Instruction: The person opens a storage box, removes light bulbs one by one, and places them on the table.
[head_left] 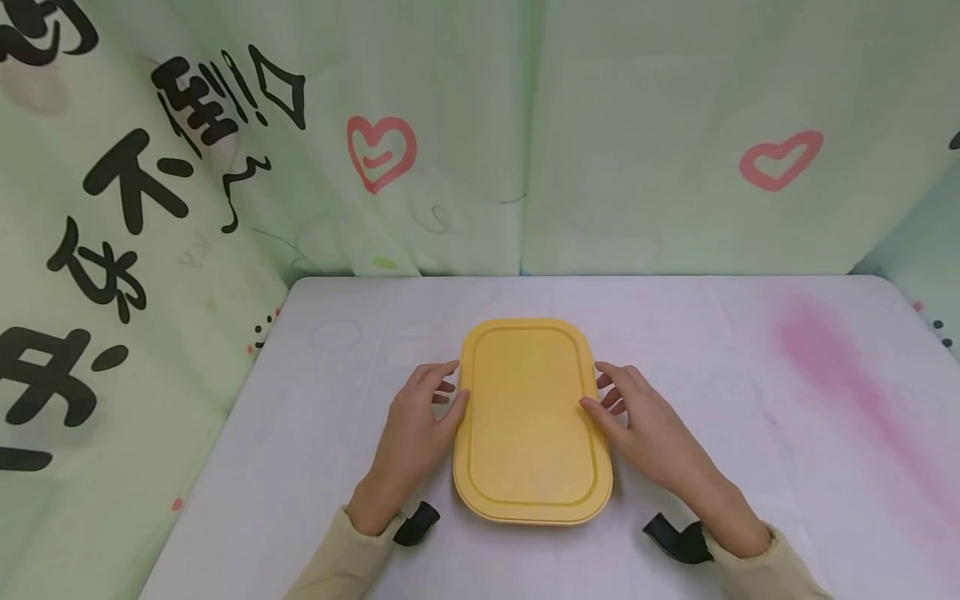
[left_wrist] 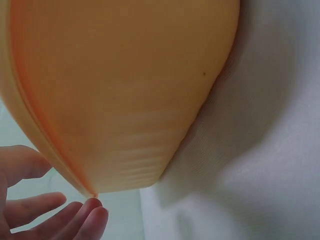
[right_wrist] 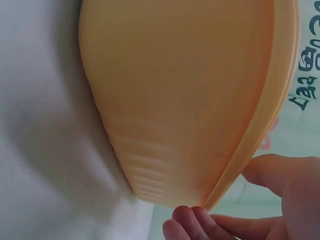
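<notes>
Head view: a yellow lidded box (head_left: 531, 421) is flanked on the bench (head_left: 750, 400), between the left hand (head_left: 417, 425) and right hand (head_left: 649, 425), relaxed fingertips touching its rim. Probably light, stiff, smooth plastic; best gripped under the lid's lip.

Smooth matt plastic box (head_left: 528, 417) on a soft cloth-covered table (head_left: 750, 400).

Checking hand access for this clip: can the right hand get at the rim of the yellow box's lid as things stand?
Probably yes: the right hand already has fingertips at the lid rim, nothing between them.
</notes>
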